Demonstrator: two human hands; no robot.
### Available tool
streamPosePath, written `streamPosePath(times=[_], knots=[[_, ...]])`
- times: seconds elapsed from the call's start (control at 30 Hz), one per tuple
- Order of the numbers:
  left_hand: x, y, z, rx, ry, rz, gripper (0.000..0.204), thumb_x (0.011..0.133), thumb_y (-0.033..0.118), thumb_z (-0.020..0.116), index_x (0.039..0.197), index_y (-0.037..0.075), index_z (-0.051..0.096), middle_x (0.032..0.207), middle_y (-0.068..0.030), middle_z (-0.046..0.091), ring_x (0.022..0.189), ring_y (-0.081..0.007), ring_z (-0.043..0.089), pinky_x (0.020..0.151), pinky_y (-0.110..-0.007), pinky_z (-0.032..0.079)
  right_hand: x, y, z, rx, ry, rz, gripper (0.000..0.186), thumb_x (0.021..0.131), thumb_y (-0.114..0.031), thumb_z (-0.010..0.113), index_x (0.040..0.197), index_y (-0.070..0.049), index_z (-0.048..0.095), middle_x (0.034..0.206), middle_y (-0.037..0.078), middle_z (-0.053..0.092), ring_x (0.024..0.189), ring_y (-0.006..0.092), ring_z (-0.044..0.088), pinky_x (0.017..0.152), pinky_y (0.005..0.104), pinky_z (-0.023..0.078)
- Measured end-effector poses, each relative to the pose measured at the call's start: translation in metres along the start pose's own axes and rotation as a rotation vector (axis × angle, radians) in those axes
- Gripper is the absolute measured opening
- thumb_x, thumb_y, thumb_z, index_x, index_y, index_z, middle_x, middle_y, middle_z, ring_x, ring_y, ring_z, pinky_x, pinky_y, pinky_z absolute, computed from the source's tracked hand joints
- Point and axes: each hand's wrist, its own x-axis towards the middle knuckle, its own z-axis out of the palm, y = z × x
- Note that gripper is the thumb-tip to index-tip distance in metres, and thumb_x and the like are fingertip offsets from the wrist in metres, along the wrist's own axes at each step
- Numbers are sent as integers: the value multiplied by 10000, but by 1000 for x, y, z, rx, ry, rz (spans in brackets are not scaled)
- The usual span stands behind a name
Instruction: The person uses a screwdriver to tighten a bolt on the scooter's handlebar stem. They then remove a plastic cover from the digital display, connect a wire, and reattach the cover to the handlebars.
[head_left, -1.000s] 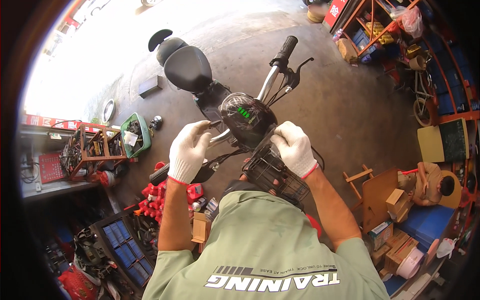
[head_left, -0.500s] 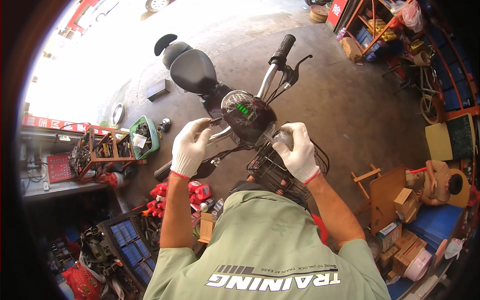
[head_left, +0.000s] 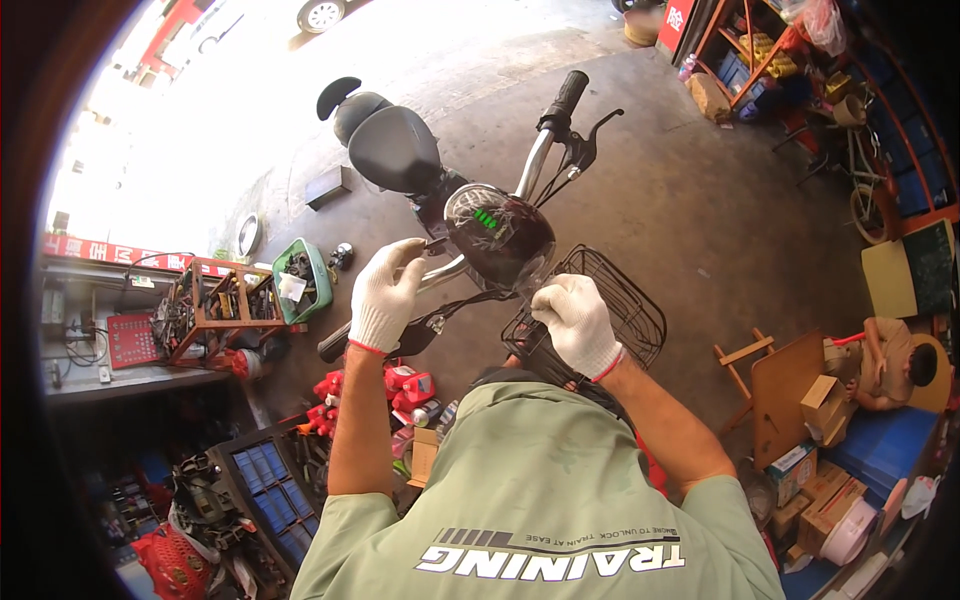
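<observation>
A small electric bike (head_left: 395, 150) faces me, with its dark rounded headlight housing (head_left: 505, 250) between my hands. A round display (head_left: 490, 218) with green bars is lit on top of it. Both hands wear white knit gloves. My left hand (head_left: 388, 295) is beside the housing, fingers and thumb bent around a small dark part I cannot make out. At the housing's front lower edge, my right hand (head_left: 575, 322) is closed, fingertips pinched near a clear glossy piece; what they grip is hidden. Below sits a black wire basket (head_left: 625, 310).
The handlebar's black grip (head_left: 570, 95) and brake lever (head_left: 600, 130) stick out at upper right. On the left are a tool rack (head_left: 235, 310) and a green bin (head_left: 312, 285). A seated person (head_left: 885, 365) is at right, near cardboard boxes (head_left: 825, 405).
My right hand has moved down and left, its fingers closing more; the clear piece shows less and more of the basket shows. The view has shifted slightly. My left hand stays beside the housing.
</observation>
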Motion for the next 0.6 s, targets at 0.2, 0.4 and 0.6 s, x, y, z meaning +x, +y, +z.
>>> streamPosePath(times=[0.2,0.4,0.6], knots=[[0,-8,1,30,16,28,299,988,117,643,1258,-6,682,1172,-147,737,1057,-217,721,933,-325,557,-11,6,-5,61,-23,-25,182,751,11,752,839,-100,637,799,65,649,804,304,632,760,400,480],[0,-8,2,39,19,32,294,985,127,654,1250,4,690,1166,-150,738,1044,-224,731,920,-330,565,-43,35,-15,4,-128,-6,176,745,10,744,828,-98,632,798,70,641,784,311,635,746,403,488],[2,-7,4,90,16,56,292,986,128,650,1246,1,691,1170,-148,737,1041,-228,730,922,-331,564,-88,80,-24,27,11,348,201,815,57,725,948,-61,632,885,114,644,791,302,661,720,391,528]])
